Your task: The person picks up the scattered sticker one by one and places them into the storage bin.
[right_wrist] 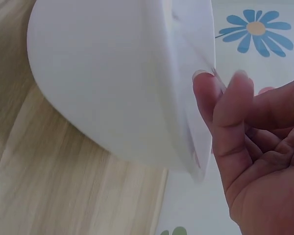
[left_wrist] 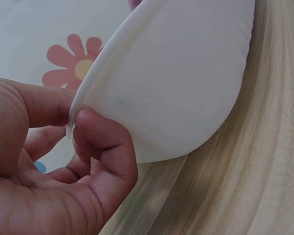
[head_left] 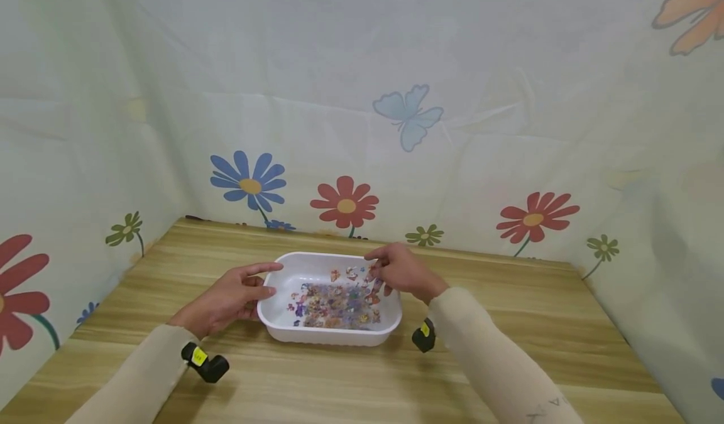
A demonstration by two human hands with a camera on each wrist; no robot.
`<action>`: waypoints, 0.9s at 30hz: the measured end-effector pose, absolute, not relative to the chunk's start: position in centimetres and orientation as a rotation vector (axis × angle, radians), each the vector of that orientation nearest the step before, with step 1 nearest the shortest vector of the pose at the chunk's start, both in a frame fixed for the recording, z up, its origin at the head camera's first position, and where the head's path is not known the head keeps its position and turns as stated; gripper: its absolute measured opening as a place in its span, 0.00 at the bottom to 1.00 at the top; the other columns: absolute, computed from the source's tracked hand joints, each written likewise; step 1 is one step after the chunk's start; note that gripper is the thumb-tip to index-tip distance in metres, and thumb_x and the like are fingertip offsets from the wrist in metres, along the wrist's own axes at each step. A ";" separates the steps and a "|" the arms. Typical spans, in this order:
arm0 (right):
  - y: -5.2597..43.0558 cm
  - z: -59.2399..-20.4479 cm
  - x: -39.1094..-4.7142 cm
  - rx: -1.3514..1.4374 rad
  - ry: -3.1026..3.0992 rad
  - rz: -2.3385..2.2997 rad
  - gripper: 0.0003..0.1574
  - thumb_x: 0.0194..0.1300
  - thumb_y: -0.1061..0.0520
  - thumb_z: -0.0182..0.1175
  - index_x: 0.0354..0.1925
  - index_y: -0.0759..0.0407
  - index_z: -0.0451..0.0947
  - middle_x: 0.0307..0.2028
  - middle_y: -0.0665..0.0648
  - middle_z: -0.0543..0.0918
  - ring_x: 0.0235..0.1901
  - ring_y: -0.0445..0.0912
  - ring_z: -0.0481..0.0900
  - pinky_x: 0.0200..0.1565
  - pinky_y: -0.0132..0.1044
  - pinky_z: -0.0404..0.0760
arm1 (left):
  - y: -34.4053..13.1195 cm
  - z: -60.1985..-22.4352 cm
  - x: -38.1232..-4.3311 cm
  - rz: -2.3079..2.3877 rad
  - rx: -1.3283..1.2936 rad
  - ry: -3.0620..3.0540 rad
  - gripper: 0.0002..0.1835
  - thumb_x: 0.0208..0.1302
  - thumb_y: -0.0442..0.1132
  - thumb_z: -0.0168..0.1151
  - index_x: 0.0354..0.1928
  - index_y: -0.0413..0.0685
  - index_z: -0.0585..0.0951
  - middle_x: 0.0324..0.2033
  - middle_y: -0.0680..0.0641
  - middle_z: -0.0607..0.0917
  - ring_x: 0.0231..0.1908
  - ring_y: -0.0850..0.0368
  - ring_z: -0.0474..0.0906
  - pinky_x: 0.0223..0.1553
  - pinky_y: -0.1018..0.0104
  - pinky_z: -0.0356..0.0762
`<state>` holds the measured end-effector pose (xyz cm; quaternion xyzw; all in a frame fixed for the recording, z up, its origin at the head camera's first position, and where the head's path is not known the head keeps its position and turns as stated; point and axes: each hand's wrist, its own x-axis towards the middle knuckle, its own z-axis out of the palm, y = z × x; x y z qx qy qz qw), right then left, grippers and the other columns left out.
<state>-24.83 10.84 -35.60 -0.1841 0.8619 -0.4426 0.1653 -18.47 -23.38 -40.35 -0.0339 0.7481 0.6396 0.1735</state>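
A white plastic basin (head_left: 330,337) with rounded corners stands on the table. Small colourful figures, apparently stickers on a clear sheet (head_left: 339,304), lie inside it. At the basin's left end, my left hand (head_left: 234,295) pinches the rim between thumb and fingers; the left wrist view shows this grip (left_wrist: 95,132) from outside. My right hand (head_left: 404,272) is over the basin's back right corner. In the right wrist view, thumb and finger of that hand (right_wrist: 255,127) pinch a thin edge, seemingly of the clear sheet; most of it is hidden behind the basin wall.
The wood-grain table (head_left: 486,342) extends around the basin on all sides. Behind and beside it hangs a pale cloth (head_left: 317,129) printed with flowers and butterflies. A black wrist device (head_left: 206,362) sits at the left cuff, another (head_left: 423,336) by the right.
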 end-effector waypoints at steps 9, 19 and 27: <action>10.0 -36.5 -25.1 -0.532 2.400 -1.231 0.26 0.72 0.70 0.57 0.67 0.71 0.75 0.41 0.63 0.87 0.32 0.46 0.84 0.30 0.39 0.89 | -23.5 -40.5 -18.5 1.817 -0.084 2.118 0.34 0.74 0.35 0.63 0.79 0.50 0.65 0.63 0.32 0.73 0.43 0.48 0.84 0.43 0.56 0.88; 9.4 -36.6 -25.2 -0.551 2.477 -1.132 0.28 0.69 0.73 0.56 0.66 0.71 0.76 0.41 0.64 0.86 0.29 0.46 0.84 0.30 0.38 0.88 | -23.6 -40.4 -18.6 1.816 -0.078 2.120 0.35 0.74 0.36 0.63 0.79 0.50 0.65 0.64 0.30 0.73 0.44 0.46 0.85 0.44 0.55 0.89; 9.0 -37.1 -25.0 -0.602 2.557 -1.021 0.29 0.67 0.74 0.54 0.65 0.71 0.77 0.41 0.63 0.86 0.28 0.45 0.85 0.30 0.36 0.88 | -23.6 -40.6 -18.7 1.819 -0.075 2.114 0.35 0.74 0.36 0.63 0.80 0.50 0.64 0.64 0.31 0.73 0.44 0.46 0.85 0.44 0.55 0.89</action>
